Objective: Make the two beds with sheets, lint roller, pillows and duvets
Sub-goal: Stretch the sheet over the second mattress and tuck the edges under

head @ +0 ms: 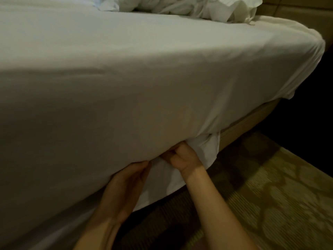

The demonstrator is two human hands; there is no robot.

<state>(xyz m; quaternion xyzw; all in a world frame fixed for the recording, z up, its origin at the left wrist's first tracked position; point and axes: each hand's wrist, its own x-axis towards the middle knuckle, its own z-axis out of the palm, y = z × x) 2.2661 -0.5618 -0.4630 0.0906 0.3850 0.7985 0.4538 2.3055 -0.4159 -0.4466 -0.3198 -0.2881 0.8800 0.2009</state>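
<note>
A white sheet (144,78) is stretched over the mattress and drapes down its near side. At the lower edge of that side, my left hand (126,184) reaches up under the mattress with fairly straight fingers, their tips hidden beneath the fabric. Just to its right, my right hand (182,157) has its fingers curled into a loose hanging fold of the sheet (203,148), right at the seam between mattress and bed base. A crumpled white duvet (189,8) lies heaped at the far end of the bed.
The tan bed base (252,120) shows below the mattress toward the right corner. Patterned beige carpet (270,204) covers the floor on the right. A padded headboard or wall panel (297,11) stands behind the far corner. Dark space lies beyond the bed's right end.
</note>
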